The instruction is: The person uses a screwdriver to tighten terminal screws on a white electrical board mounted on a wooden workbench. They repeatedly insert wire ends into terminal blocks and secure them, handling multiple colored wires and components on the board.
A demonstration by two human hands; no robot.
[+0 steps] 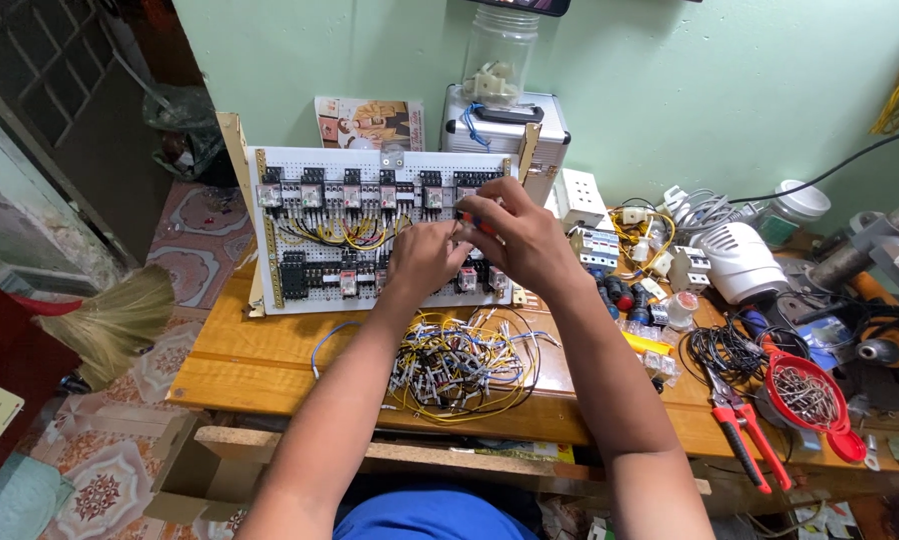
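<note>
Working at the upright white panel point(385, 232) of relays and yellow wiring, both hands meet at its right-hand middle. The right hand point(520, 240) has its grip pinched together on a small tool with a red and blue handle point(477, 222), most likely a screwdriver, its tip hidden against the relay row just ahead of the fingers. The left hand point(425, 258) sits touching the right, directly beside that grip, fingers curled against the panel; whether it pinches a wire end there I cannot tell, as the knuckles cover the spot. Below the grip, on the wooden worktop point(260, 365), lies a loose heap of cut wires point(462, 362) in yellow, white and blue. Well off to the right of the grip lie red-handled pliers point(738, 425) and a red strainer of screws point(808, 395). To do this step well, I judge the tool should stay square to the terminal screw while the left fingers steady the conductor close to the clamp, so that no bare strand strays to a neighbouring terminal; light pressure matters, since the panel only leans on its frame and could rock backwards.
</note>
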